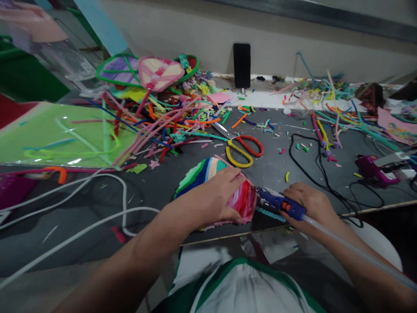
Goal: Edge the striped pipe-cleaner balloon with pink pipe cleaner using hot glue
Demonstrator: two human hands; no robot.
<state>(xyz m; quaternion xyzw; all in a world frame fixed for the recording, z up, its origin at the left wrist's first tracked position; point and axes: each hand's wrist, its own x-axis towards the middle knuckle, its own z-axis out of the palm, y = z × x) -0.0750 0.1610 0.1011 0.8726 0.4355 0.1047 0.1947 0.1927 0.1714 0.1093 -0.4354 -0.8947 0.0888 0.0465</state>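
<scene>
A rounded craft piece with rainbow stripes (246, 198) lies near the front edge of the table. My left hand (219, 198) is laid across it, fingers at the far edge and thumb at the near edge, holding it. Wrapped in my right hand (308, 200) is a blue hot glue gun (295, 210), its nozzle at the red right end of the piece. A long clear glue stick (355, 248) sticks out of its back. Under the gun lies a light blue pipe cleaner (271, 214). Scissors with red and yellow handles (239, 157) rest just beyond the piece.
Tangled pipe cleaners (169, 117) and finished leaf-like shapes (159, 74) crowd the back left. A phone (242, 65) leans on the wall. Black cord (321, 174) and a purple tool (378, 169) lie right. White cable (125, 204) crosses the left side by a green sheet (42, 130).
</scene>
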